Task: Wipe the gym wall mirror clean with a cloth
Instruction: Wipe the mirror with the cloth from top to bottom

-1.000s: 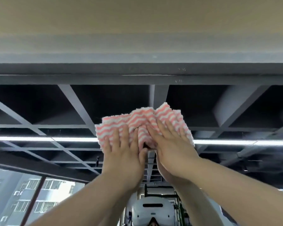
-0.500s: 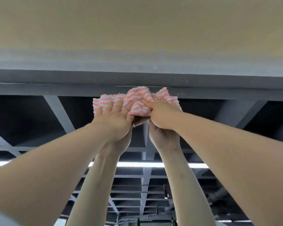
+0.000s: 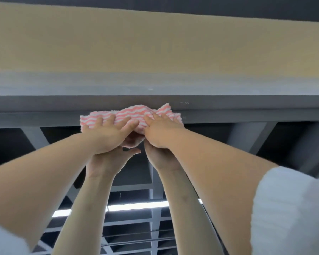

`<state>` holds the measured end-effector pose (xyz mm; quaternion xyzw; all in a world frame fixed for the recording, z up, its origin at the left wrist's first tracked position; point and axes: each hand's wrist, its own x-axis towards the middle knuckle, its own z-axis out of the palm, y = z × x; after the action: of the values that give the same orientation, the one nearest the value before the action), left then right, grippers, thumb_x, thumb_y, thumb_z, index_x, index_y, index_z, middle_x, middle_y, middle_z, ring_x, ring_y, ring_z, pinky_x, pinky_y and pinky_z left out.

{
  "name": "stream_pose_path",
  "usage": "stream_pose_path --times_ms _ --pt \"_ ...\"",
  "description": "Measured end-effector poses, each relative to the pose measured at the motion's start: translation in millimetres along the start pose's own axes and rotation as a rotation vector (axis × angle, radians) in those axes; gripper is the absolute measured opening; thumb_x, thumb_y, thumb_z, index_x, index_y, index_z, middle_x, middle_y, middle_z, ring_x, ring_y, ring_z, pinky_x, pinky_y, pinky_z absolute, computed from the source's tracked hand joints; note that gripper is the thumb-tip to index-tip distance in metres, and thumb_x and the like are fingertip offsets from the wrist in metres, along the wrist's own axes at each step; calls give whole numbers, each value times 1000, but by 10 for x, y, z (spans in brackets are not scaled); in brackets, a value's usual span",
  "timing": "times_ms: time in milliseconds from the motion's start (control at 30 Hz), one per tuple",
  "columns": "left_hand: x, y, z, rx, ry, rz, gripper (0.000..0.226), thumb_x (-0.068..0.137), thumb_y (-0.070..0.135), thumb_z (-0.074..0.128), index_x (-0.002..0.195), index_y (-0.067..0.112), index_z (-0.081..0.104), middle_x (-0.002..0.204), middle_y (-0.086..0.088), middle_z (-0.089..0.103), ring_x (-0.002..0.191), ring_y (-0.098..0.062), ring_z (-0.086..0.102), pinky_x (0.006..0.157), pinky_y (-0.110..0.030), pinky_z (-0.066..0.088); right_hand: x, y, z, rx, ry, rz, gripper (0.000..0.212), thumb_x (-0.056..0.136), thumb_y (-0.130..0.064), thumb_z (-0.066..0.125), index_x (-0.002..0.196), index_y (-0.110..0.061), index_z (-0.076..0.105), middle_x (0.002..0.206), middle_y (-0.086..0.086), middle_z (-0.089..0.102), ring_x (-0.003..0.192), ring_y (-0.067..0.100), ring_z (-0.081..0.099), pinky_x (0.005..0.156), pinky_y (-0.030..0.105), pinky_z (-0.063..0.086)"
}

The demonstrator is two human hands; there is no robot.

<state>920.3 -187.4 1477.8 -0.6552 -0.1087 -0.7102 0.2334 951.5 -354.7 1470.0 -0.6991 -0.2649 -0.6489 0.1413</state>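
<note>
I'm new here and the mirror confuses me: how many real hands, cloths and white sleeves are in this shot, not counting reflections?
Hands: 2, the left hand and the right hand, both pressing on the cloth.
Cloths: 1, the pink-and-white striped cloth.
White sleeves: 2, the right sleeve and the left sleeve.
Total: 5.

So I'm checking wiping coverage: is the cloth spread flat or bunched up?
Bunched. The cloth shows ridges and folds between the left hand and right hand, which press it to the mirror's top edge.

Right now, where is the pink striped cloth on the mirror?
In the head view, the cloth lies at centre, at the mirror top edge, pressed flat under the left hand and right hand.
</note>
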Motion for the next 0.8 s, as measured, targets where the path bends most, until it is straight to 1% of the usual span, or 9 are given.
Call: stream_pose_path --times_ms 67,167,233,300,433,500,567,667,800 --pt "114 105 -35 -49 -51 -72 66 82 82 20 140 60 -2 159 2 6 145 -34 5 111 -63 7 -13 133 -20 -32 39 4 51 101 -36 28 151 -28 23 157 -1 25 143 26 19 112 46 18" --pt "174 416 -130 -82 -141 -50 59 89 73 12 144 56 2 160 2 2 146 -32 -1 110 -65 4 -76 424 -64 -59 54 18 50 99 -36 27 149 -28 28 153 2 29 139 28 23 110 47 26" --pt "185 666 -165 -117 -149 -52 56 89 71 6 143 58 5 159 4 6 146 -30 1 110 -65 3 -144 671 -85 -63 37 17 50 100 -35 25 150 -28 25 155 1 27 140 29 21 111 47 24" --pt "213 930 -159 -69 -139 -17 59 86 73 6 143 57 6 159 2 5 145 -33 1 110 -66 4 -201 940 -109 -64 23 15 51 101 -35 24 151 -27 22 156 1 23 142 29 19 112 48 22" --pt "246 1470 -185 -150 -200 1 66 85 78 24 145 56 8 160 12 -1 146 -26 -8 111 -65 -4 -274 1521 -179 -104 -22 21 53 103 -35 21 154 -23 14 161 1 10 147 29 10 117 48 13" --pt "304 1765 -206 -122 -209 20 73 80 83 25 145 55 5 160 8 -1 146 -29 -8 111 -66 -1 -308 1838 -207 -111 -36 23 53 104 -33 20 155 -22 9 162 0 4 148 29 5 118 49 10" --pt "392 2106 -259 -76 -222 9 66 86 77 21 145 54 3 160 0 0 146 -35 -5 110 -66 3 -358 2163 -241 -121 -51 23 53 105 -30 20 155 -21 5 162 0 0 148 28 1 119 49 6" --pt "504 2692 -314 -148 -215 -42 52 95 63 13 146 54 4 160 3 0 146 -31 -6 111 -63 0 -429 2704 -297 -141 -62 26 53 105 -28 19 155 -20 4 162 0 -1 149 28 0 119 50 5" --pt "635 3365 -302 -172 -229 -28 55 92 66 6 146 53 7 160 7 -1 146 -32 -5 111 -64 -3 -509 3448 -340 -122 -48 13 53 104 -29 20 155 -20 5 162 2 2 148 28 3 119 49 9"
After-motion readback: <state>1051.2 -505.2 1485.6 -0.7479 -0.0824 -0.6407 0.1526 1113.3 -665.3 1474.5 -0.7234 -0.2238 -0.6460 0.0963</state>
